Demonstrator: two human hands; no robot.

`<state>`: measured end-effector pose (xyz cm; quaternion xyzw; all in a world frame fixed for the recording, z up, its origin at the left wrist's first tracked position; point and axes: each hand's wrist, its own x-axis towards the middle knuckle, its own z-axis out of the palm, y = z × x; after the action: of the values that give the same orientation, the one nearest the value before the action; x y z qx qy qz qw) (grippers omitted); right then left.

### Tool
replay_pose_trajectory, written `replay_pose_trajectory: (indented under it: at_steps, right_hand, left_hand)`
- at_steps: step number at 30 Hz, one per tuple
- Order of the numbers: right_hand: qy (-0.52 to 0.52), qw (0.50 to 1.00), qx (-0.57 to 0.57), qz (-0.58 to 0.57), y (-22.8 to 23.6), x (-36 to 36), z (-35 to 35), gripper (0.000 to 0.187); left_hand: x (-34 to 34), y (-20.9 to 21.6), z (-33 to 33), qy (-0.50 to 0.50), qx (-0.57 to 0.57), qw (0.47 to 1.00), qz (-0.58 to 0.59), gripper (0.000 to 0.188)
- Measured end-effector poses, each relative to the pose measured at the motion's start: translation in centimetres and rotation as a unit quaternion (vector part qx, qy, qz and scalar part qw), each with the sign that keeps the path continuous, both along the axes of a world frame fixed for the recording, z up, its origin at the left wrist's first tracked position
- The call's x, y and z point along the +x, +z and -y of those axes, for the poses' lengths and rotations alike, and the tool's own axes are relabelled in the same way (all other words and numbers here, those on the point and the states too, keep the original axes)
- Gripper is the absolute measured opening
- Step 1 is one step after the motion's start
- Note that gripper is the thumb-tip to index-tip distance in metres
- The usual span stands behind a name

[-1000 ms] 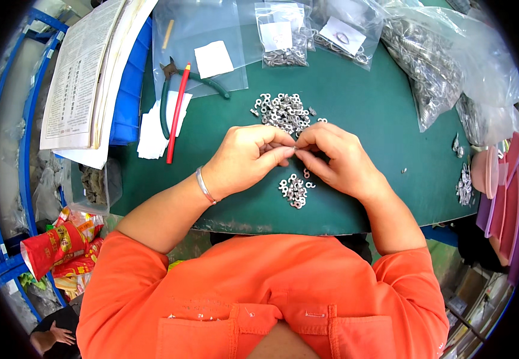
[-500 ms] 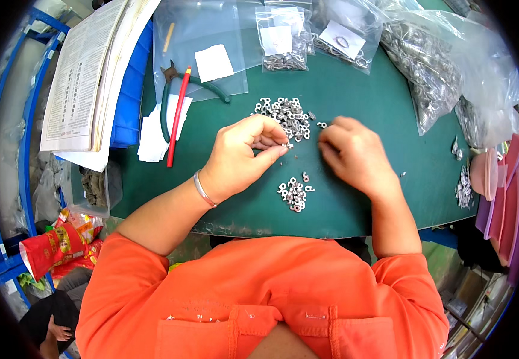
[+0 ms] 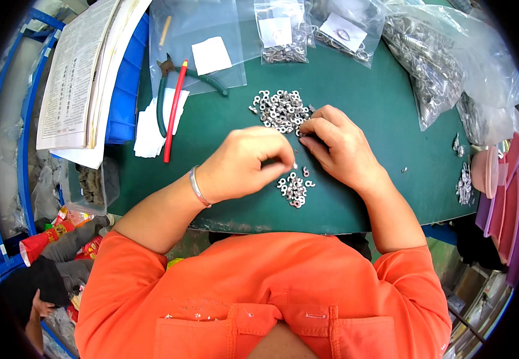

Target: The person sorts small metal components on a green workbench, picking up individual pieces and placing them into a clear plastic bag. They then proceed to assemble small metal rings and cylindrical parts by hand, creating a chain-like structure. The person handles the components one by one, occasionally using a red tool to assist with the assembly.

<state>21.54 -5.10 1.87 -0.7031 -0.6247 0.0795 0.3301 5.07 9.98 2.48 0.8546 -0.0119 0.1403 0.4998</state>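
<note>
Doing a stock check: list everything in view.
Table: one, green, centre
Metal parts: several piles, silver, centre and right
Cutters: one, green, upper left
Pencil: one, red, over cutters
Bags with parts: several, clear, top and right
Papers: several, white, upper left
Newspapers: several, grey, left
Bin: one, blue, beside newspapers
Tub: one, clear, left
Shelving: one, blue, left
Packets: several, red, lower left
Co-worker: one, dark clothing, lower left
Plasticware: several, pink and purple, right
Shirt: one, orange, bottom
Bangle: one, silver, left wrist
Left hand: one, bare, near smaller pile
Right hand: one, bare, beside larger pile
</note>
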Motion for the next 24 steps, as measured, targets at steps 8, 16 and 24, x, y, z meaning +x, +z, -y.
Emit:
replay_pose_trajectory:
  at_steps: [8,16,24]
  right_hand:
    - [0.006,0.991,0.013,-0.135,0.3,0.1,0.4,0.014]
    - [0.083,0.981,0.098,-0.145,0.5,-1.0,0.1,0.021]
    - [0.049,0.975,0.101,-0.19,0.1,-1.2,0.6,0.027]
  left_hand:
    - [-0.1,0.3,0.2,0.012,-0.037,0.996,-0.075,0.012]
    - [0.0,-0.5,0.7,0.055,-0.221,0.966,-0.12,0.016]
    - [0.1,-0.5,0.5,0.035,-0.364,0.924,-0.116,0.014]
